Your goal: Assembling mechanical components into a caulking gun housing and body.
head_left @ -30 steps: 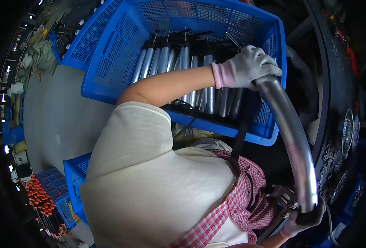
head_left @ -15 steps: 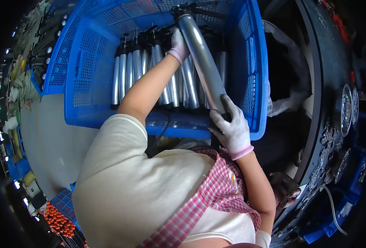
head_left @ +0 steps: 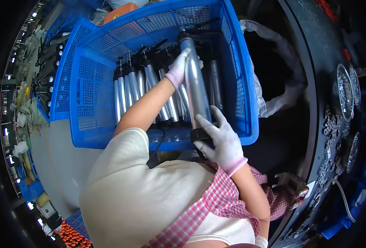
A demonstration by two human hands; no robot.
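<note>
A silver metal tube with black end caps lies slanted over the blue crate, held in both my hands. My left hand, in a white glove with a pink cuff, is closed round its upper part. My right hand, gloved the same way, grips the lower end, fingers on the metal just above the black cap. Beneath, inside the blue crate, several similar silver tubes lie side by side with black fittings at their far ends. The held tube hides some of them.
Another blue crate stands against the left side, near dark tubes. To the right runs a dark bench with loose small metal parts and round dishes of them. Clear plastic sheeting hangs between crate and bench.
The tube has come nearer to me and its lower end has swung left, so its lower black cap now shows beyond the crate's near rim. Both hands have stayed on it.
</note>
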